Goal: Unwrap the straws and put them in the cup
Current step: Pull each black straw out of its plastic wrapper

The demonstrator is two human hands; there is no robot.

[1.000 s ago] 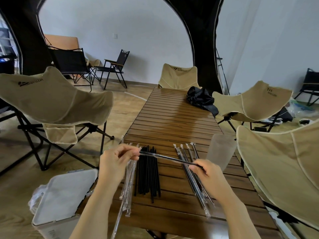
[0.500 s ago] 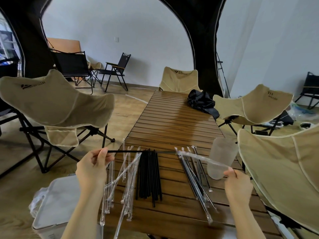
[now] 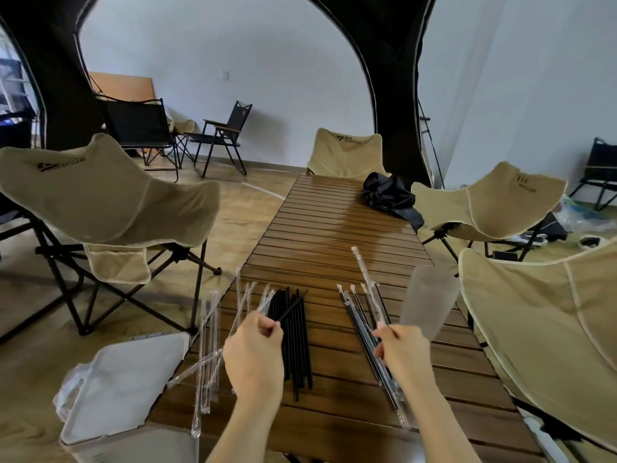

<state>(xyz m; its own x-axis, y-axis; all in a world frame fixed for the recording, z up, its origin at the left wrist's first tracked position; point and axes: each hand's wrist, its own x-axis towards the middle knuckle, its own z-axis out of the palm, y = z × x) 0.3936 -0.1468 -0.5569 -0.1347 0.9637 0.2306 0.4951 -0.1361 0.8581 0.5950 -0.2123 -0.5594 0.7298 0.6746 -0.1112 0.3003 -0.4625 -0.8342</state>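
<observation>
We note the left hand (image 3: 253, 352) pinching one thin black plastic straw (image 3: 291, 308) by its near end. The straw slants up over the row of bare black straws (image 3: 298, 355) lying on the slatted brown wooden tabletop (image 3: 334, 228).

The right hand (image 3: 402, 350) pinches a clear plastic wrapper (image 3: 365, 279), which rises away from us. Beneath it lie the wrapped black straws (image 3: 364, 329).

The frosted translucent plastic cup (image 3: 427, 295) stands by the right tabletop edge, near the right hand. Loose clear wrappers (image 3: 208, 349) lie along the left edge.
</observation>
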